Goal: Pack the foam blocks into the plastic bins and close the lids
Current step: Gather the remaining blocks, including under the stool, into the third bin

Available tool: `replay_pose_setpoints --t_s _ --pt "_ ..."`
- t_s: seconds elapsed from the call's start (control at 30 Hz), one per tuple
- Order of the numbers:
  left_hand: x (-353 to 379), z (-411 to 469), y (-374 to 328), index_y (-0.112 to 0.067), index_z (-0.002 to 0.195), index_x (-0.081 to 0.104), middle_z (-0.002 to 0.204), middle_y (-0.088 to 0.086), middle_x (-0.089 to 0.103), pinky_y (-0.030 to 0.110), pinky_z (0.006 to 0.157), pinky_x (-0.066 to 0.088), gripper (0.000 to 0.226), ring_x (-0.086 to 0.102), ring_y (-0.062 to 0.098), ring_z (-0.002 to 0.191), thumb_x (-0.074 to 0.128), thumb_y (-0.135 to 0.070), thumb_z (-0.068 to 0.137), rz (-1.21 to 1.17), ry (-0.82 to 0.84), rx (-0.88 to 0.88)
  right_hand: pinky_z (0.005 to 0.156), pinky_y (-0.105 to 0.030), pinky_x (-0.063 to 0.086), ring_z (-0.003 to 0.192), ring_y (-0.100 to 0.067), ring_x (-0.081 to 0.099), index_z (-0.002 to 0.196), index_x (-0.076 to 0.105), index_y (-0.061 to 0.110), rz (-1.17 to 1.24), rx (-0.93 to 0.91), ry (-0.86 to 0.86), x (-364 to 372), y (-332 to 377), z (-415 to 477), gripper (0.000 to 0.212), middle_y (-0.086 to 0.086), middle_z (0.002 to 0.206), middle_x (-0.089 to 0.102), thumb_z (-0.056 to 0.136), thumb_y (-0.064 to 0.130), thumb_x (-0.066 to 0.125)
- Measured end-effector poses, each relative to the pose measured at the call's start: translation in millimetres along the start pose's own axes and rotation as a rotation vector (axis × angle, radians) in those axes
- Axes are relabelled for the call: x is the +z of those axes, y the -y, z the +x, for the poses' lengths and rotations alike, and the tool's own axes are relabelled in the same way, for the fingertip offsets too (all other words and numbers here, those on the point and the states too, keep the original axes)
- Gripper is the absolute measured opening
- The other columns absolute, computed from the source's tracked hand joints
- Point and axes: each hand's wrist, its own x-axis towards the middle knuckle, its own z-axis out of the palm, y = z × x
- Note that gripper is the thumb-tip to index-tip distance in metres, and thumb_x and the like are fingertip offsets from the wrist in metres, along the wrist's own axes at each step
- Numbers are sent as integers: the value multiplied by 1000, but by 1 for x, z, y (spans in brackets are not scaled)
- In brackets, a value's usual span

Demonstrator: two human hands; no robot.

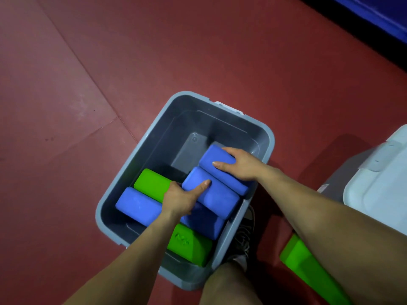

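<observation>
Grey bin [152, 137] sits open-topped on the red floor [66, 84], centre of frame. Your left hand [181, 200] has its grip closed on the near end of the middle blue block [215, 197], thumb flat on top. Your right hand [241, 166] has its grip closed on the far blue block [217, 156], which touches the middle one. The middle one lies across a third blue block [136, 204], between two green blocks [152, 182]. A loose green block [308, 267] lies on the floor at lower right, near a lidded bin [378, 190].

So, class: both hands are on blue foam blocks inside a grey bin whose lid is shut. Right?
No: the grey bin is open, as the head view shows. The left hand and right hand are on blue foam blocks inside it.
</observation>
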Motion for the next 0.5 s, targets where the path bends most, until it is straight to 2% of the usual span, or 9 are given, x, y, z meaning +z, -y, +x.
replay_pose_setpoints --t_s 0.07,0.13,0.2,0.23,0.3,0.33,0.4,0.5 --pt "-4 4 2 -8 98 65 90 6 72 37 70 55 98 69 27 84 68 -91 45 195 -36 45 101 -37 49 108 -13 63 130 59 34 -27 14 1 2 -1 5 57 11 119 68 82 63 67" --pt "-6 7 4 -12 94 65 94 6 71 40 79 54 94 65 30 93 58 -95 50 326 -44 90 101 -38 48 111 -15 62 134 56 35 -61 28 4 5 -2 7 62 10 123 67 81 66 64" --pt "-8 8 7 -12 91 65 100 10 68 44 87 51 104 59 34 104 37 -103 49 494 -73 181 102 -37 48 113 -16 61 136 54 35 -84 42 14 8 -4 9 65 10 125 65 80 68 62" --pt "-8 7 9 -14 99 66 113 13 65 45 95 47 107 54 35 115 31 -103 51 568 -105 234 102 -37 48 114 -16 61 137 53 36 -92 50 16 9 -4 10 68 10 126 65 79 71 61" --pt "-8 3 9 -23 130 59 149 16 43 49 111 33 105 32 37 140 32 -97 60 638 -166 325 102 -38 48 116 -16 60 137 51 38 -98 58 20 10 -5 12 77 11 128 64 72 79 55" --pt "-8 3 8 -27 141 50 159 16 29 50 117 24 106 18 36 148 31 -96 62 648 -165 355 102 -39 48 117 -17 59 138 50 38 -95 60 22 11 -5 12 80 11 130 63 70 81 53" --pt "-10 6 6 -32 152 35 165 15 8 54 121 8 113 -2 34 152 27 -98 60 690 -114 372 104 -41 46 122 -20 57 140 47 39 -113 61 26 14 -8 12 78 9 135 60 74 81 49" --pt "-9 17 6 -31 158 15 166 12 -10 56 121 -4 119 -17 33 151 27 -99 61 760 -47 325 106 -43 42 128 -25 53 142 42 40 -152 78 44 17 -8 11 68 5 141 56 86 77 42"
